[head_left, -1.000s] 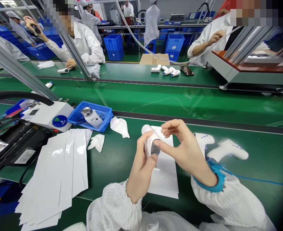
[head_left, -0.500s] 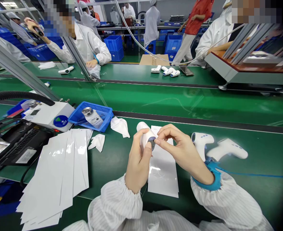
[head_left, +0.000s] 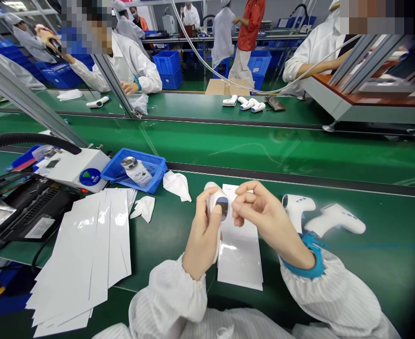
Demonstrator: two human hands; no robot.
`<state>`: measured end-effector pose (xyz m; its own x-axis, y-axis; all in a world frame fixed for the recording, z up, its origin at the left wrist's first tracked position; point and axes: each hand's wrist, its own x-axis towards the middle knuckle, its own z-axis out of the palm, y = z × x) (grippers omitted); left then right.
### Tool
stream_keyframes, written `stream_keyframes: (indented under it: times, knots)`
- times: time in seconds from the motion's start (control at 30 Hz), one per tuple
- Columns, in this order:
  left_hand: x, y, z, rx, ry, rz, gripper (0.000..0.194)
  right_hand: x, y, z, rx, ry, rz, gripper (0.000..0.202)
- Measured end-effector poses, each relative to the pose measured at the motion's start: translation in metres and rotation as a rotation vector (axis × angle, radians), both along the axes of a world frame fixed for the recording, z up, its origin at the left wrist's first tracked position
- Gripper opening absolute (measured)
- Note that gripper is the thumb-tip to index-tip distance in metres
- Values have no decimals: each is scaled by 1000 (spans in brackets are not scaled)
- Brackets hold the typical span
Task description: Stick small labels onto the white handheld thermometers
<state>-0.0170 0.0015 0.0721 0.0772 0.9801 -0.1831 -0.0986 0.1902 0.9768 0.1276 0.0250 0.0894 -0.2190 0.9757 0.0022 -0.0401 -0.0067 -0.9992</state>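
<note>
My left hand is wrapped round a white handheld device, its thumb at the small dark screen. The screen end faces me. Just to the right, my right hand is raised with thumb and fingertips pinched together; whatever they hold, if anything, is too small to make out. A blue band circles that wrist. Beneath both hands lies a white glossy sheet on the green table. Two more white devices, one upright-looking and one on its side, lie right of my right hand.
White sheets are fanned out at the left. Behind them stand a white box unit and a blue tray holding a bottle. Crumpled white cloths lie nearby. Across the green belt, people sit at another bench.
My right hand has moved slightly off the device's screen end. The device has turned, so its screen shows more. In the background, a person in red has moved left.
</note>
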Motion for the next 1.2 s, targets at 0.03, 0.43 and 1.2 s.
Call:
stream_keyframes:
  times: [0.03,0.43,1.2]
  knots:
    - [-1,1,2,-59,-54,-27,39,1,2,-1,22,2,-48,18]
    - [-2,-4,7,-3,-38,-169,74,-8,11,-6,415,-308,-155,1]
    - [-5,14,-30,-220,130,-119,40,93,134,-73,46,-921,-376,41]
